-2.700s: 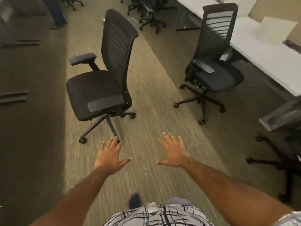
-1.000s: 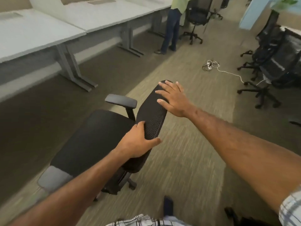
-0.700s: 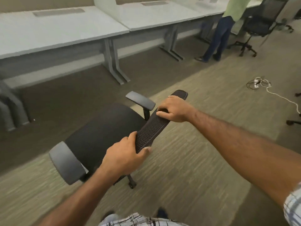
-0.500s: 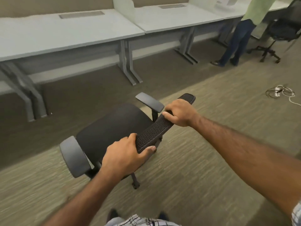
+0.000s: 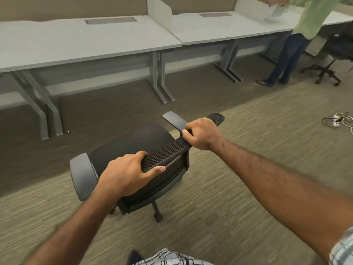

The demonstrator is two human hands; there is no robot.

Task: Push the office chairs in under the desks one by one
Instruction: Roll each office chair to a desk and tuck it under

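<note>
A black office chair (image 5: 131, 144) with grey armrests stands on the carpet just in front of me, its seat facing the desks. My left hand (image 5: 127, 174) is closed over the left end of the mesh backrest's top edge. My right hand (image 5: 202, 133) grips the same edge near its right end. A row of pale grey desks runs across the back; the nearest desk (image 5: 76, 41) lies ahead and to the left of the chair, with open floor beneath it.
Grey desk legs (image 5: 160, 81) stand between the desks, and another pair (image 5: 44, 111) at the left. A person (image 5: 292, 39) stands at the right desk beside a second black chair (image 5: 328, 67). A cable bundle (image 5: 338, 121) lies on the carpet at right.
Both hands went from hovering free to gripping the chair's backrest. The chair has been swung round to face the desks and sits closer to them.
</note>
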